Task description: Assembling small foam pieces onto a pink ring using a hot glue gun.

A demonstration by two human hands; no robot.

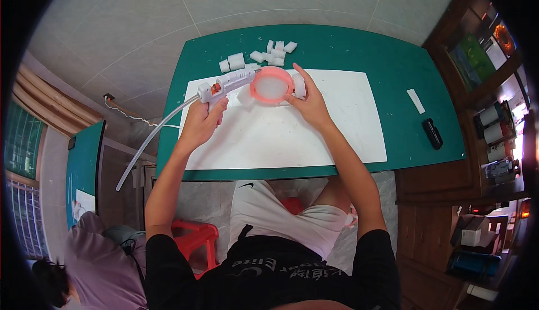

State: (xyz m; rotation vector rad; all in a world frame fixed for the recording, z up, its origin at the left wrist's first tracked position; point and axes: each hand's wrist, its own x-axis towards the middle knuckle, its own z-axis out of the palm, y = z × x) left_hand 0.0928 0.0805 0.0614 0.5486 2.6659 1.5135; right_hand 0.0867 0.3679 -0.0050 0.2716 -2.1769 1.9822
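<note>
My left hand (203, 122) is wrapped round the handle of a white glue gun (225, 84). A long, translucent glue stick (150, 137) bends out of its back end, down to the left. The nozzle points at the upper left rim of a pink ring (254, 89) with a whitish middle; whether they touch I cannot tell. My right hand (311, 107) holds this ring from its right side, fingers and thumb round a white block (300, 85) there. Another whitish piece (245, 95) shows at the ring's left side, partly behind the gun.
Several white foam blocks (236, 61) lie along the far side of the green table (415, 136). Under my hands is a large white sheet (281, 141). At right lie a white strip (416, 101) and a black object (432, 134). A person (104, 259) sits at lower left, near a red stool (196, 234).
</note>
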